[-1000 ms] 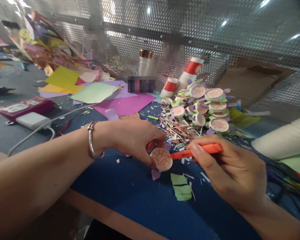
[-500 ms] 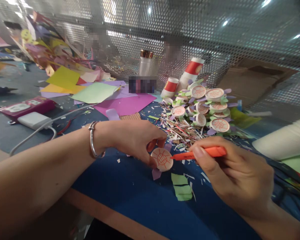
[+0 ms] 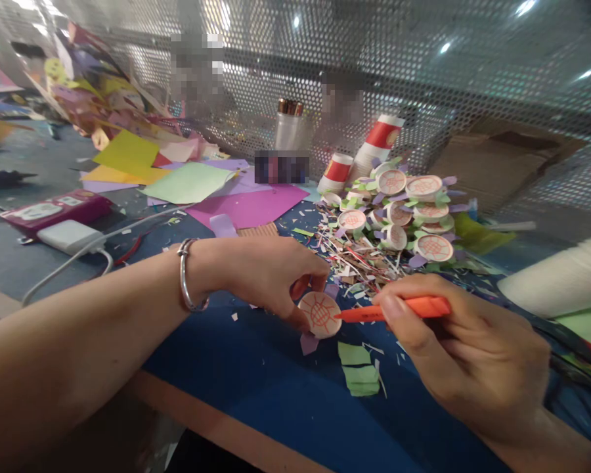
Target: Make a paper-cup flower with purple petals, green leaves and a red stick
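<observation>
My left hand (image 3: 270, 272), with a silver bangle on the wrist, pinches a small round paper cup bottom (image 3: 319, 315) tilted up off the blue table (image 3: 256, 381). An orange web pattern is drawn on its face and a purple paper piece hangs below it. My right hand (image 3: 467, 355) grips an orange marker (image 3: 398, 309) whose tip touches the disc's right edge. Behind them lies a pile of similar decorated cup pieces (image 3: 414, 213) with purple and green paper petals.
Green paper scraps (image 3: 357, 371) lie just below the disc. Paper shreds (image 3: 354, 256) litter the middle. Red-and-white paper cups (image 3: 374, 144) and a bottle (image 3: 286, 125) stand by the perforated metal screen. Coloured paper sheets (image 3: 187, 182), a power strip (image 3: 54, 207) and a white charger (image 3: 69, 236) lie left.
The marker and my right hand have shifted slightly right and down along the disc's edge. My left hand keeps the disc in the same place.
</observation>
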Available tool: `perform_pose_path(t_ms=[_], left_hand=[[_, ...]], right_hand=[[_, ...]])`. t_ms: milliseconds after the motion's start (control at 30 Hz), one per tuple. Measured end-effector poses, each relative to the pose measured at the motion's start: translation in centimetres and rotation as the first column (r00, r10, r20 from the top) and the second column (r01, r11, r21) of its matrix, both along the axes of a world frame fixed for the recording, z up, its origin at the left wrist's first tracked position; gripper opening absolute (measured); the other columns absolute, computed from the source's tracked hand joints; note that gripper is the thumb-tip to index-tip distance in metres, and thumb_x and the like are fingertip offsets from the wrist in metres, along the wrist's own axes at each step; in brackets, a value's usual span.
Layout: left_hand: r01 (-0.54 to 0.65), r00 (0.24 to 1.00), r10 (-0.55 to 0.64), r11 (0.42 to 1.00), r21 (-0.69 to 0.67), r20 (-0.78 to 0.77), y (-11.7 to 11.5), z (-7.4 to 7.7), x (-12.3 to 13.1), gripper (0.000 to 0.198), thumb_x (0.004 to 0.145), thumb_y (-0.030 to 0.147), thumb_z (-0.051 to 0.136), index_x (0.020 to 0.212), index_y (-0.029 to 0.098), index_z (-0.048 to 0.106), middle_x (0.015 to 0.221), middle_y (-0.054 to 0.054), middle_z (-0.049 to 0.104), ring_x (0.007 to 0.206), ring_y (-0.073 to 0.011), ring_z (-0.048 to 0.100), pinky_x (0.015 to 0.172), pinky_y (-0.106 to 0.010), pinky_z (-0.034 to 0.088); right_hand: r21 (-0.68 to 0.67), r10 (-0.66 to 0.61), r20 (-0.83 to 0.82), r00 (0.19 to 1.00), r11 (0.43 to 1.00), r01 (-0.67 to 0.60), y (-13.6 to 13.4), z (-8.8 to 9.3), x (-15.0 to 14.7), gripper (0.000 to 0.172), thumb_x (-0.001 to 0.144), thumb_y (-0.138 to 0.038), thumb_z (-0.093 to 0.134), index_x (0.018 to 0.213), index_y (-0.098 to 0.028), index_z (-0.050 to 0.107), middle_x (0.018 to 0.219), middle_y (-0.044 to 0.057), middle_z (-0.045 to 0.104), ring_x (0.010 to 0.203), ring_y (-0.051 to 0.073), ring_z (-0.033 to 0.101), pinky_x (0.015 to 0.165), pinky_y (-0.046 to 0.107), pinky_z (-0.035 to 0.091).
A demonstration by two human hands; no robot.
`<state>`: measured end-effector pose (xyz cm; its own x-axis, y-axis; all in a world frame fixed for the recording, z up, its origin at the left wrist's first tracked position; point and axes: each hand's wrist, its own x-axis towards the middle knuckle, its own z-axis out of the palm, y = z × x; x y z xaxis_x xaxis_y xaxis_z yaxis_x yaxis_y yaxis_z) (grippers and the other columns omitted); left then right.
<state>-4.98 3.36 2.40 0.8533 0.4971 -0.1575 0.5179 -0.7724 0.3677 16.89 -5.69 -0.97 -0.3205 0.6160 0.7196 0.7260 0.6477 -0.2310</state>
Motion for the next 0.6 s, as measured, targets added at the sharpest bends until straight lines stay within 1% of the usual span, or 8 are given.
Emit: perform_pose_path(t_ms=[267,433,600], left_hand=[[0.005,1.0,-0.005,1.0,-0.001,0.011,0.12,-0.2,-0.01,0.035,0.073,0.042,0.078,0.101,0.023,0.067,0.085,0.002,0.07,0.067,-0.0134,0.058,0.055,-0.024,0.034],[0.01,1.0,-0.01,1.0,0.003,0.014,0.16,-0.22,0.0,0.035,0.073,0.041,0.078,0.101,0.023,0.067,0.085,0.002,0.07,0.067,-0.0133,0.057,0.055,-0.024,0.034],[-0.005,1.0,0.005,1.0,-0.016,0.0,0.11,-0.19,0.0,0.038,0.073,0.042,0.079,0.103,0.023,0.067,0.087,0.001,0.07,0.068,-0.0139,0.057,0.057,-0.024,0.035]], right_hand=[[-0.005,0.005,-0.004,1.0,1.0,-0.005,0.18,-0.06,0.24,0.009,0.092,-0.016,0.059,0.088,-0.022,0.063,0.071,-0.006,0.068,0.058,0.008,0.062,0.061,0.023,0.046],[-0.03,0.007,-0.015,1.0,1.0,-0.007,0.27,-0.09,0.17,0.009,0.092,-0.016,0.06,0.087,-0.022,0.063,0.07,-0.006,0.068,0.057,0.008,0.062,0.058,0.023,0.045],[-0.029,0.003,-0.054,0.999,1.0,-0.004,-0.02,0.01,-0.03,0.009,0.093,-0.017,0.059,0.088,-0.023,0.064,0.071,-0.006,0.069,0.058,0.009,0.062,0.059,0.024,0.045]])
